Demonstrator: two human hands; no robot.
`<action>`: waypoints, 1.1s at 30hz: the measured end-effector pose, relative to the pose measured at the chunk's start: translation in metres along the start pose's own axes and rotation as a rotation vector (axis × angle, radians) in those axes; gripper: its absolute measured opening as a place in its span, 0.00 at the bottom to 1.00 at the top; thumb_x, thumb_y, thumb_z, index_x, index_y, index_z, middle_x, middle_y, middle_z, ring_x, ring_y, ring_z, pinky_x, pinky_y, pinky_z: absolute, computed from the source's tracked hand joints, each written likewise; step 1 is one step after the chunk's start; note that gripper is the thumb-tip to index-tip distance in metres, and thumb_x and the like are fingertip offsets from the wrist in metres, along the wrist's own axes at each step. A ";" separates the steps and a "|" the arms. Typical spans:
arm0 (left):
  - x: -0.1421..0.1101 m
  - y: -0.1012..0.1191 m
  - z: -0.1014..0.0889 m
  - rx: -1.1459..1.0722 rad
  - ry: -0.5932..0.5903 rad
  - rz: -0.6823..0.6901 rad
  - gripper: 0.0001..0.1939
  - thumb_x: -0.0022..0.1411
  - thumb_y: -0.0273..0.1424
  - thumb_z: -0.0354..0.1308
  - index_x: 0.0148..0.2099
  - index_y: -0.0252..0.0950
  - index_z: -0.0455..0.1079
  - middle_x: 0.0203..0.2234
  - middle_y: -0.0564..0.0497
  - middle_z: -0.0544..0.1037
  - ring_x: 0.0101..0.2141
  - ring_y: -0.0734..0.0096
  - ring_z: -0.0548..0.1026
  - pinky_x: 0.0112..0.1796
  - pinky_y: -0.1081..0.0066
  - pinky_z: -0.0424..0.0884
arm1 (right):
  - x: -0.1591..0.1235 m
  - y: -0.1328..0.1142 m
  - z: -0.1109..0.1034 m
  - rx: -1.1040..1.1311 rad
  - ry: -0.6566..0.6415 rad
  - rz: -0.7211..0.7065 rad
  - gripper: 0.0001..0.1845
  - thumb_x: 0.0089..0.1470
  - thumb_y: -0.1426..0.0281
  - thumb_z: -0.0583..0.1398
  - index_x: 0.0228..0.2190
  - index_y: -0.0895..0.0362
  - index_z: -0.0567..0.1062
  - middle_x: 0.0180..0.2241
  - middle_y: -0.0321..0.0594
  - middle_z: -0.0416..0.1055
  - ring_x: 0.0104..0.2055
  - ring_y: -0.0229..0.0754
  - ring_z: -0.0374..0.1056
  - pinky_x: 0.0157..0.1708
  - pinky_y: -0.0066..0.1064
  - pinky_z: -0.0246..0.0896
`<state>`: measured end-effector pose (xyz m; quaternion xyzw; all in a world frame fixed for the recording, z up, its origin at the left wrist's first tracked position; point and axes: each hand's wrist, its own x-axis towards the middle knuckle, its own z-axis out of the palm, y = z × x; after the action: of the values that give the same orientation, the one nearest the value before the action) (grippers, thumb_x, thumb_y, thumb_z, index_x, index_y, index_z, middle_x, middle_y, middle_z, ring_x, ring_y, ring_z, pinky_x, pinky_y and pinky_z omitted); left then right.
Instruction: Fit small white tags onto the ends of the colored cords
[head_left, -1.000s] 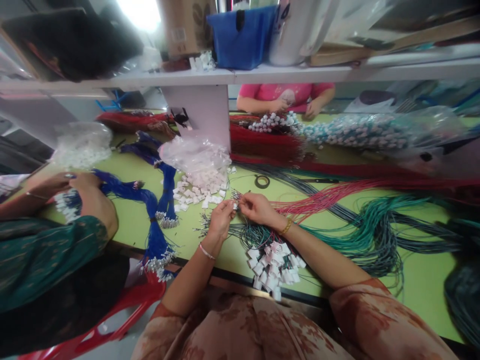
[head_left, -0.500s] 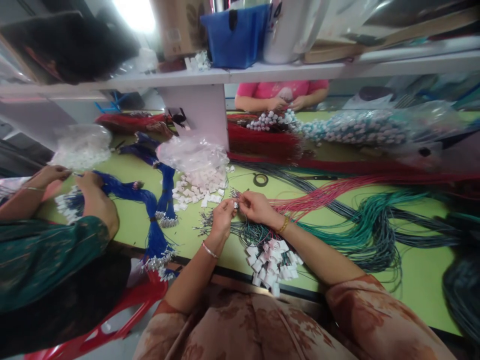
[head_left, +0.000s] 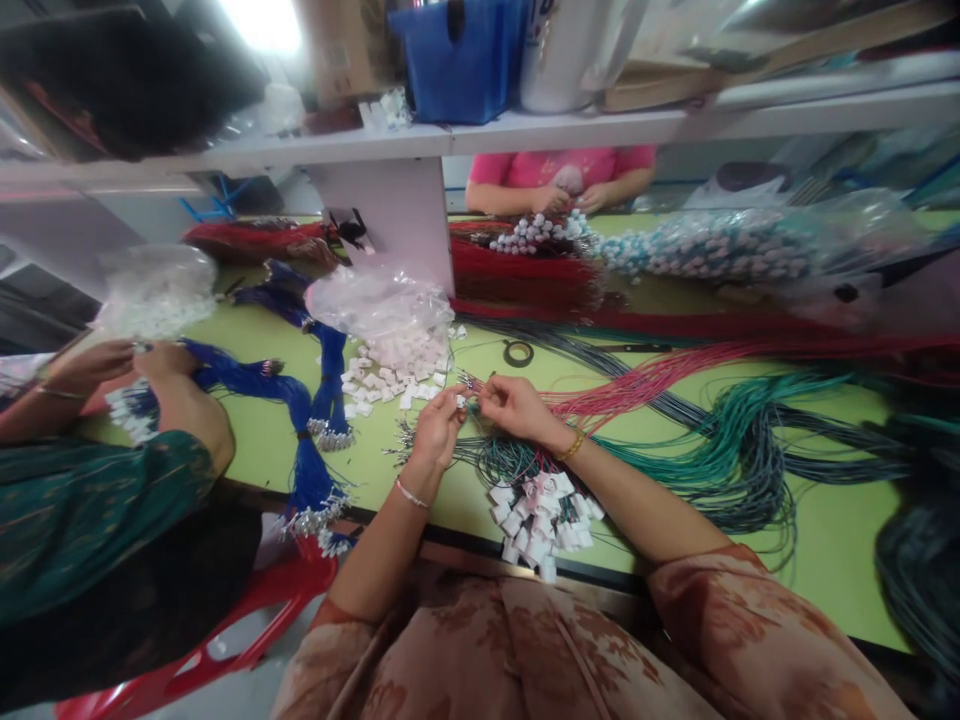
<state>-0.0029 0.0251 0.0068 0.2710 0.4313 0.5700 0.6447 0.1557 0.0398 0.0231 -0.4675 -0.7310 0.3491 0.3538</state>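
My left hand [head_left: 437,430] pinches a small white connector housing [head_left: 460,401] between thumb and fingertips. Close to its right, my right hand [head_left: 514,408] is closed on a thin wire, whose end is too small to make out clearly. Red wires [head_left: 622,390] run in from the right toward my right hand, and green wires [head_left: 690,455] lie below them. Under my wrists sits a cluster of wires fitted with white connectors [head_left: 541,520]. Loose white housings [head_left: 394,372] are spread beyond my left hand, beside a clear plastic bag [head_left: 382,300].
A roll of dark tape [head_left: 518,353] and a black-handled tool [head_left: 637,348] lie behind my hands. Blue wire bundles [head_left: 300,410] are at left, near a co-worker's hands [head_left: 161,362]. Another person in pink sits across, beneath a shelf [head_left: 525,130] holding a blue bin [head_left: 457,60].
My hands have drawn slightly apart, the left shifting a little to the left with the white housing. The whole view has moved slightly.
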 end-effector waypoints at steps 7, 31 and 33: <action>-0.007 -0.009 0.008 0.068 -0.016 0.046 0.14 0.49 0.35 0.66 0.37 0.32 0.75 0.30 0.50 0.76 0.25 0.80 0.66 0.28 0.76 0.62 | 0.002 0.004 0.001 0.004 -0.054 -0.015 0.08 0.48 0.67 0.57 0.23 0.59 0.68 0.19 0.32 0.63 0.21 0.31 0.54 0.22 0.23 0.47; -0.097 -0.025 0.065 0.964 -0.999 0.752 0.21 0.56 0.43 0.60 0.48 0.37 0.74 0.41 0.39 0.75 0.41 0.56 0.72 0.46 0.60 0.67 | 0.024 -0.032 0.000 -0.208 -0.588 -0.169 0.08 0.49 0.69 0.57 0.23 0.59 0.72 0.20 0.34 0.67 0.23 0.33 0.57 0.25 0.25 0.50; -0.092 -0.021 0.054 1.000 -0.946 0.790 0.19 0.56 0.42 0.59 0.46 0.37 0.75 0.39 0.39 0.76 0.40 0.57 0.73 0.45 0.61 0.67 | 0.018 -0.033 0.023 -0.371 -0.569 -0.179 0.06 0.48 0.69 0.59 0.24 0.59 0.73 0.23 0.38 0.70 0.24 0.35 0.59 0.25 0.26 0.50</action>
<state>0.0565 -0.0601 0.0384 0.8748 0.1884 0.3196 0.3117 0.1163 0.0418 0.0426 -0.3419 -0.8895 0.2941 0.0741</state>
